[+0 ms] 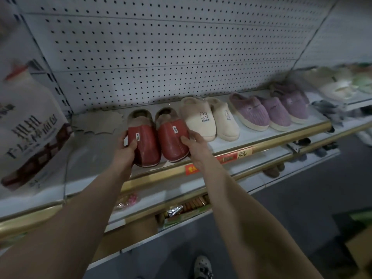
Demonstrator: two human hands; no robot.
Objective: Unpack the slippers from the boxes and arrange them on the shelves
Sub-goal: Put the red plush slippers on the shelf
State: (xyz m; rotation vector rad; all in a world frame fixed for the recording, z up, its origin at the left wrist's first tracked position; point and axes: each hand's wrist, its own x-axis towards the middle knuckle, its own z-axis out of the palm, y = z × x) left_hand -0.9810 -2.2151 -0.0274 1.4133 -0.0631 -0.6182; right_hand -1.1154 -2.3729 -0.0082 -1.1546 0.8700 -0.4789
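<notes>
A: Where are the red slippers (159,138)?
B: On the shelf (267,140), side by side between the two hands. The left hand (128,147) has its fingers (123,137) clamped on the outer side of the left slipper; the right hand (192,142) has its fingers (186,140) pressed on the outer side of the right one.
A: And past the right fingers?
B: A cream pair (210,119) touching the red one, then purple slippers (269,111) farther along.
</notes>
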